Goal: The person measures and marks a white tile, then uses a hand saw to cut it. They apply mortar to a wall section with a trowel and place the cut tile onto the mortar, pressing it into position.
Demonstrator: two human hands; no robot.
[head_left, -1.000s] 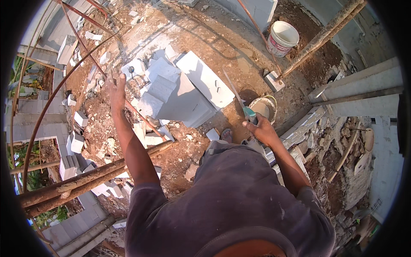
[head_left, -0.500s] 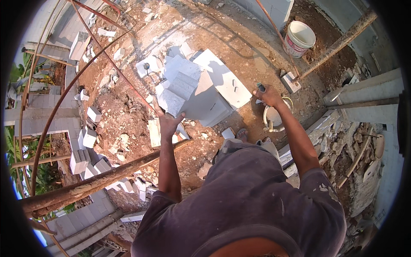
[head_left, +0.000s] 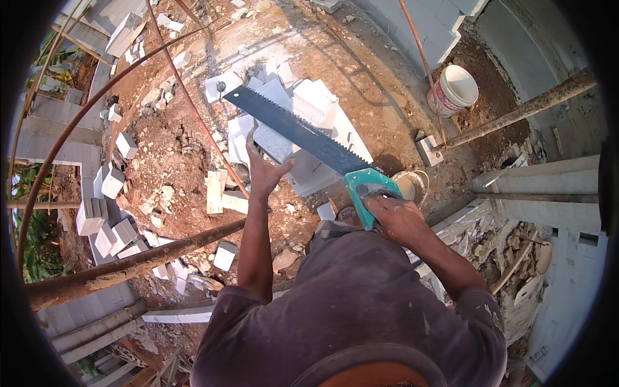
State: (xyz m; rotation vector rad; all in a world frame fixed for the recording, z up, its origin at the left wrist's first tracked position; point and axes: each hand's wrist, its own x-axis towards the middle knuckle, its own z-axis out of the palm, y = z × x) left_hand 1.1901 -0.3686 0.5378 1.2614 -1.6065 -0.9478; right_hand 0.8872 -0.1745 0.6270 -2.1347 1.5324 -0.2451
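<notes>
Head cam, R hand [head_left: 396,217] clenched on teal-hdl toothed saw [head_left: 313,142], L hand [head_left: 265,173] spread wide by rough-faced blk [head_left: 274,143]

Upper garment: short-sleeved shirt [head_left: 348,297], dark purple-grey, faded unevenly, creased across the front; neckband [head_left: 384,350], rounded, same tone, edged by a seam; left sleeve [head_left: 222,319], plain, loose-cut; right sleeve [head_left: 474,316], marked with pale flecks; shirt front, right side: small pale streak; lower garment [head_left: 324,232], dark grey, mostly hidden.
</notes>
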